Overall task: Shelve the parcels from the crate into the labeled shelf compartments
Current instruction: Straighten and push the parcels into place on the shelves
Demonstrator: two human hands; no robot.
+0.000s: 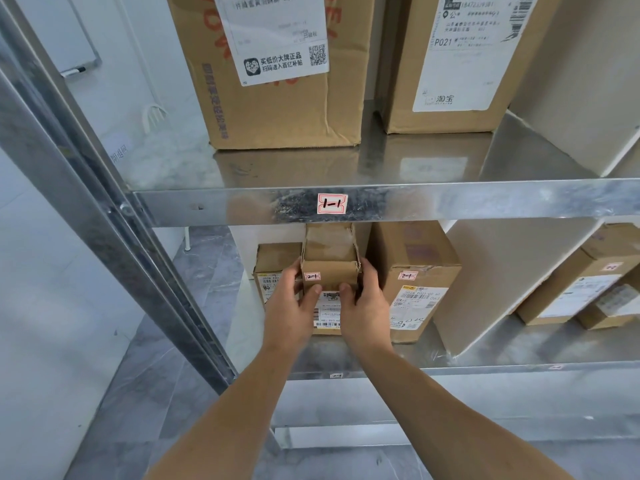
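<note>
A small brown cardboard parcel (330, 261) with a red-edged tag reading 2-1 sits on top of another labelled parcel (328, 315) in the lower shelf compartment. My left hand (294, 306) grips its left side, thumb on the front face. My right hand (363, 303) grips its right side, thumb also on the front. Another parcel tagged 2-1 (414, 282) stands just to the right, and a lower brown parcel (275, 268) lies to the left. The crate is not in view.
The upper metal shelf edge carries a 1-1 tag (331, 204); two large cartons (277, 74) (460, 60) stand on it. White dividers (498, 282) separate compartments; more parcels (585, 289) lie at the right. A metal upright (114, 202) runs along the left.
</note>
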